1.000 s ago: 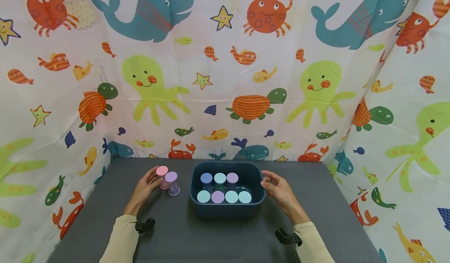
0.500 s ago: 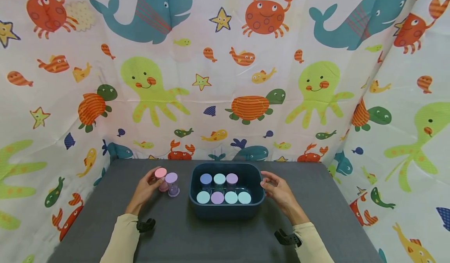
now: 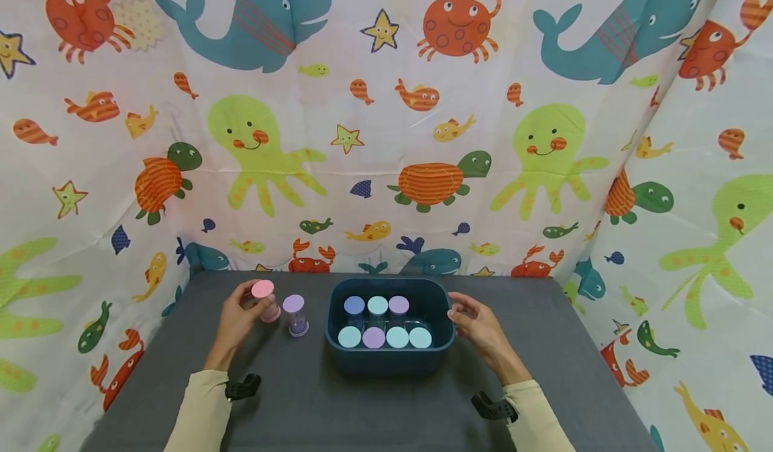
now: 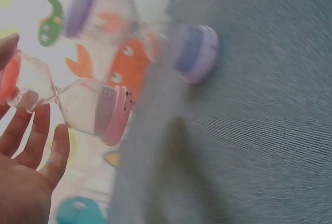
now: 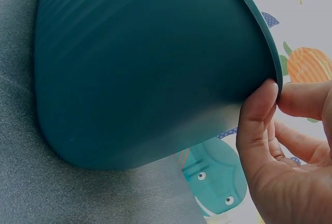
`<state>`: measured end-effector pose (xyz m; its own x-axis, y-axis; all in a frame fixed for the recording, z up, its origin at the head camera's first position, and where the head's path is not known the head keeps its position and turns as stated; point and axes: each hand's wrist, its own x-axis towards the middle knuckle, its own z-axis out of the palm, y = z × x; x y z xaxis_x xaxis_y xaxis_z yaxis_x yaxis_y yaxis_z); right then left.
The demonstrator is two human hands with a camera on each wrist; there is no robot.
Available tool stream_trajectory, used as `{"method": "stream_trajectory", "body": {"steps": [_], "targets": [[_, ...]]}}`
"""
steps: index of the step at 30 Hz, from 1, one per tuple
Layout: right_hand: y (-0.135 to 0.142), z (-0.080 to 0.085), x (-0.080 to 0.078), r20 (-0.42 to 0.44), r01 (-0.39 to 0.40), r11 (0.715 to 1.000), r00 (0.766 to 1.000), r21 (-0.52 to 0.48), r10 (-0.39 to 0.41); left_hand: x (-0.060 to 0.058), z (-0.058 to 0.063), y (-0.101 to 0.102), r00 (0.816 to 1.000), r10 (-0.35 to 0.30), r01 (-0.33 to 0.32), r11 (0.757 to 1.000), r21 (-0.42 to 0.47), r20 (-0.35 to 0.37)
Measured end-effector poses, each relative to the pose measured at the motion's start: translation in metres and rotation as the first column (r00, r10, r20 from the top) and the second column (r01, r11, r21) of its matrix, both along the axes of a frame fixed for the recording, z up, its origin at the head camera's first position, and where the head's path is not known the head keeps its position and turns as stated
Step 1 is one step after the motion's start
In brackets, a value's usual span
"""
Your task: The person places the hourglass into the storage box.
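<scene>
My left hand holds a pink-capped sand timer by its upper end, fingers and thumb around the cap. The timer tilts, and pale sand shows at its lower end in the left wrist view. Close to its right, a purple-capped sand timer stands upright on the table. A dark teal bin sits mid-table, with my right hand at its right side. In the right wrist view the thumb and a finger of that hand pinch the bin's rim.
Inside the bin stand several sand timers with blue, mint and purple caps, in two rows. A grey cloth covers the table. Behind and at both sides hangs a white curtain printed with sea animals.
My left hand has taken the pink sand timer left, away from the purple one, and it now leans. The right hand still holds the bin's rim.
</scene>
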<state>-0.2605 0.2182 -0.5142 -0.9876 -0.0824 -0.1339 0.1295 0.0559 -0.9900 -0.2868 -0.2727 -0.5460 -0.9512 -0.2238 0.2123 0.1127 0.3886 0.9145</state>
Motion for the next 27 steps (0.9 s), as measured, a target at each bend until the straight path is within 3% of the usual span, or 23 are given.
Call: {"method": "stream_trajectory", "body": {"steps": [6,9,14,21,27], "targets": [[0.000,0.000,0.001,0.014,0.009,1.000,1.000,-0.013,-0.009,0.011,0.034,0.010,0.999,0.043,-0.042,0.998,-0.046,0.022],[0.000,0.000,0.001,0.012,0.008,1.000,1.000,-0.005,-0.008,0.016,0.050,0.018,0.999,0.031,-0.030,0.999,-0.031,0.020],[0.000,0.000,0.002,0.003,0.001,1.000,1.000,0.002,-0.001,0.024,0.077,0.035,1.000,-0.020,0.020,1.000,0.008,-0.018],[0.000,0.001,0.001,0.008,0.005,1.000,1.000,-0.005,-0.005,0.034,0.115,0.062,0.990,-0.107,0.103,0.994,-0.040,-0.096],[0.000,0.002,0.001,-0.002,0.002,1.000,1.000,0.002,-0.002,0.038,0.135,0.090,0.967,-0.196,0.191,0.981,-0.044,-0.164]]}}
